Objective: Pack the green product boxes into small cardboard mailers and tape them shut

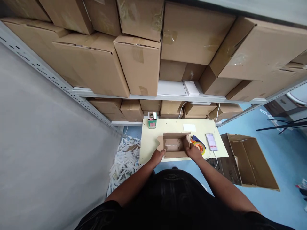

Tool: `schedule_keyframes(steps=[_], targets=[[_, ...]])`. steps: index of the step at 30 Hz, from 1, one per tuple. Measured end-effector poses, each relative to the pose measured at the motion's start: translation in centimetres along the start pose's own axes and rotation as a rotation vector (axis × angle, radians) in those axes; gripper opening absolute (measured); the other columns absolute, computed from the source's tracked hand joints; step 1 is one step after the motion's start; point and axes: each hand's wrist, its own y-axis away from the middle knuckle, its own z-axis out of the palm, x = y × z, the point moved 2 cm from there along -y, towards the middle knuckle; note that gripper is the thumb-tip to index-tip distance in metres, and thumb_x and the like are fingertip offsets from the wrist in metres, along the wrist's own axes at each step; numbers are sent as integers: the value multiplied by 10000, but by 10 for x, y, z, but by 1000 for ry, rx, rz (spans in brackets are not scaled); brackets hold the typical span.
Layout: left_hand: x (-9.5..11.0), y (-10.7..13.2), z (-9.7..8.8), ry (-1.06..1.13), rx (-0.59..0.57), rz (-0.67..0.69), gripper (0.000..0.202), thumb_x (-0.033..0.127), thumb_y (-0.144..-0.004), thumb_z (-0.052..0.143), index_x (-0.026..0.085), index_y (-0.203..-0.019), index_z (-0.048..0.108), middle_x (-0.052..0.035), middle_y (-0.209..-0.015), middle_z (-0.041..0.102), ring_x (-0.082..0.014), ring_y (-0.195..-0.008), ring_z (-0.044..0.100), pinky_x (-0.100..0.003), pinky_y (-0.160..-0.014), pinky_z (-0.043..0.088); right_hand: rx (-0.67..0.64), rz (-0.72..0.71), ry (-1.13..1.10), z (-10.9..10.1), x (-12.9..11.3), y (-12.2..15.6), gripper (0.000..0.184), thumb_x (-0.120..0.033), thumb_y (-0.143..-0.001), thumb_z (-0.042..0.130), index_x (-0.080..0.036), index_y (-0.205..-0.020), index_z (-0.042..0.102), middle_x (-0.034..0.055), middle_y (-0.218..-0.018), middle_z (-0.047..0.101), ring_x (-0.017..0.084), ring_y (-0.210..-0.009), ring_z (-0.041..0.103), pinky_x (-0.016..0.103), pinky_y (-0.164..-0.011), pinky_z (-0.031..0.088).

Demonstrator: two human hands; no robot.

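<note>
A small brown cardboard box [174,144] lies partly folded on the pale yellow table [148,143], its flaps standing up. My left hand [158,155] grips its near left corner, fingers closed on the flap. My right hand [193,150] holds the right side wall, fingers wrapped over the edge. Just right of the box sits a tape dispenser [198,143] with an orange roll, touching or nearly touching my right hand.
A small green carton [152,120] and a white card [189,127] sit at the table's far edge, a blurred flat item [211,141] at right. An open cardboard box [249,161] stands on the blue floor. White paper scraps [124,159] litter the left. Shelves of stacked boxes [134,57] rise ahead.
</note>
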Motion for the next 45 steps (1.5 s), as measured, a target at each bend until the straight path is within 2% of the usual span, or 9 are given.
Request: schedule_keyframes(steps=[4, 8, 14, 20, 26, 30, 34, 39, 45], targets=[[-3, 7, 10, 130, 32, -19, 493, 504, -839, 671, 166, -1197, 702, -147, -1317, 706, -348, -1300, 608, -486, -1140, 423, -47, 8, -176, -9, 30, -9, 331, -463, -843, 587, -175, -957, 702, 151, -1024, 768, 336, -1019, 712, 406, -846, 545], [-1, 22, 32, 244, 68, -31, 607, 480, -804, 722, 172, -1319, 637, -134, -1351, 690, -333, -1299, 607, -474, -1155, 417, -160, -24, -340, -10, 56, -19, 512, -553, -803, 648, -146, -1109, 709, 139, -1078, 780, 309, -1010, 734, 360, -823, 583], [13, 58, 79, 316, 287, -20, 622, 495, -813, 696, 161, -1333, 620, -126, -1371, 675, -329, -1315, 589, -486, -1159, 408, -322, -73, -369, -29, 72, -40, 563, -541, -765, 690, -165, -1182, 722, 122, -1083, 786, 311, -1003, 737, 377, -842, 579], [38, 113, 94, 341, 427, 58, 603, 542, -851, 656, 156, -1314, 644, -120, -1360, 679, -335, -1357, 543, -486, -1178, 371, -344, -229, -273, -58, 59, -42, 512, -560, -758, 682, -173, -1085, 754, 117, -1095, 792, 316, -1031, 726, 365, -856, 547], [40, 178, 85, 367, 546, 125, 643, 591, -918, 566, 215, -1439, 556, -91, -1460, 610, -301, -1409, 497, -467, -1187, 369, -437, -398, -197, -51, 22, -7, 444, -539, -789, 659, -152, -968, 786, 136, -1008, 808, 321, -973, 750, 329, -755, 554], [26, 232, 79, 341, 659, 173, 616, 585, -960, 511, 211, -1448, 541, -97, -1467, 597, -291, -1411, 486, -473, -1197, 353, -481, -534, -135, -37, -2, 25, 449, -536, -797, 657, -148, -975, 797, 122, -994, 809, 312, -988, 748, 317, -753, 546], [13, 304, 69, 268, 779, 264, 552, 531, -1011, 468, 207, -1454, 527, -112, -1434, 603, -287, -1340, 526, -466, -1161, 385, -536, -621, -35, -14, -24, 76, 450, -543, -781, 663, -132, -897, 804, 130, -921, 806, 324, -932, 749, 319, -691, 533], [-23, 421, 52, 28, 1066, 288, 506, 519, -1053, 374, 191, -1380, 578, -140, -1415, 565, -279, -1296, 518, -459, -1163, 362, -613, -749, 34, 34, -40, 180, 439, -512, -760, 679, -121, -917, 803, 121, -904, 806, 322, -922, 748, 307, -658, 520], [-81, 560, 39, 59, 1226, 249, 503, 521, -1062, 354, 199, -1384, 568, -132, -1385, 586, -266, -1306, 520, -427, -1142, 384, -652, -883, 89, 96, -28, 319, 469, -521, -749, 674, -120, -957, 800, 133, -927, 805, 328, -938, 741, 315, -677, 518]])
